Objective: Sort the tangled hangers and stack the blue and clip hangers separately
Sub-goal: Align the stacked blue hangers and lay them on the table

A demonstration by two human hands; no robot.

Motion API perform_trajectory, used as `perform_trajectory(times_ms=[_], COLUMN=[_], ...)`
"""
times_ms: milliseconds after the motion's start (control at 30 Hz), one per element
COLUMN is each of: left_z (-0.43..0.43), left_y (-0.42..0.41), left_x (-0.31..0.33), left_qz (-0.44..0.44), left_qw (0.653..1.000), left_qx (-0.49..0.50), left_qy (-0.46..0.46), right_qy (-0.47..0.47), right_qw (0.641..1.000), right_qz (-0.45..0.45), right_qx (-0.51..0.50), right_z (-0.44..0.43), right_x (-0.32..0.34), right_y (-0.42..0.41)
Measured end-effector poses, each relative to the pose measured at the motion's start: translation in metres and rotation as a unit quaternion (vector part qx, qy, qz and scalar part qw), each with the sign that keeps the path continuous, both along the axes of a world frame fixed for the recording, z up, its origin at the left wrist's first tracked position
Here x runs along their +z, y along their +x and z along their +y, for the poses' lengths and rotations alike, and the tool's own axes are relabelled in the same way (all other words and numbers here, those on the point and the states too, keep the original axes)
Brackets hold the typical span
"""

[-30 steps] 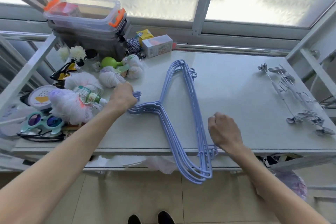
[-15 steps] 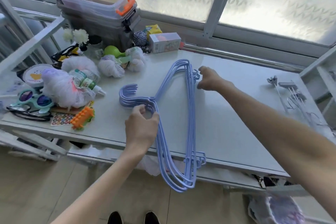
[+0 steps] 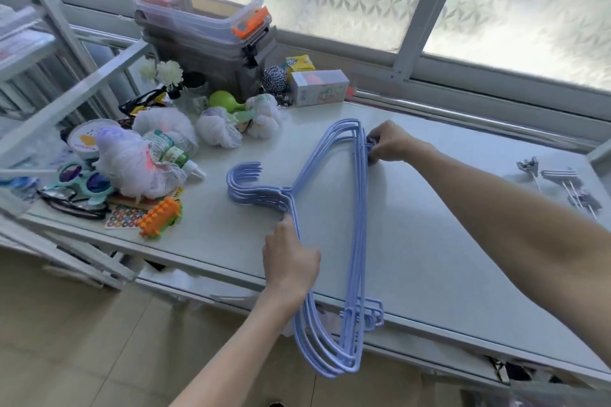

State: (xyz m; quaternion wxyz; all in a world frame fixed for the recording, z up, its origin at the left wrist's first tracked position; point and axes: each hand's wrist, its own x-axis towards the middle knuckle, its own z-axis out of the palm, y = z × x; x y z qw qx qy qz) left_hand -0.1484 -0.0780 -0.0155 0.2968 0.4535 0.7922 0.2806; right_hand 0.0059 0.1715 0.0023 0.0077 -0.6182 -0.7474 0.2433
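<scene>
White tabletop [image 3: 429, 274]; blue hangers [image 3: 360, 208] stacked, overhanging near edge; left hand [image 3: 291, 261] grips shoulders, right hand [image 3: 390, 145] pinches far corner; uneven pull could tip stack floorward.

The left hand [image 3: 291, 261] grips the blue hangers [image 3: 359, 225] with its back to the camera, hiding its fingertips and the wire under its palm. The right hand [image 3: 390, 145] covers the stack's far corner notches, and its forearm runs out past the right edge. The overlapped wires defy a sure count. The clip hangers [image 3: 558, 173] are blurred, their clips indistinct, their lower end lost at that forearm. Print on the small carton [image 3: 319, 86] is unreadable, and the clear storage box [image 3: 198, 6] shows only smeared contents.
</scene>
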Motion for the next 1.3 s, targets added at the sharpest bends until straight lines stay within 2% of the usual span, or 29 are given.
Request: perform_trajectory(times_ms=[233,367,567,667,933,1133,1300], left_z=[-0.002,-0.004,-0.001,-0.002,-0.003,-0.006,-0.007], left_y=[-0.001,0.000,0.007,0.011,0.002,0.008,0.011], left_x=[-0.001,-0.001,-0.001,0.001,0.000,-0.001,0.000], left_qz=[0.014,0.008,-0.012,0.004,-0.020,-0.044,-0.036], left_qw=[1.000,0.999,1.000,1.000,0.999,0.998,0.998], left_qx=[0.007,0.026,0.023,0.026,0.041,0.041,0.041], left_qy=[0.014,0.027,0.012,0.013,0.013,0.019,0.022], right_qy=[0.042,0.067,0.050,0.054,0.120,0.116,0.071], right_qw=[0.999,0.996,0.996,0.996,0.988,0.989,0.994], right_qz=[-0.006,-0.040,-0.058,-0.055,-0.064,-0.063,-0.065], right_qx=[0.024,0.039,0.037,0.051,0.070,0.063,0.042], right_z=[-0.002,-0.001,-0.003,-0.006,-0.021,-0.017,-0.010], right_x=[-0.005,-0.006,-0.003,-0.002,-0.008,-0.005,-0.001], right_y=[0.004,0.000,-0.011,-0.012,-0.007,-0.007,-0.011])
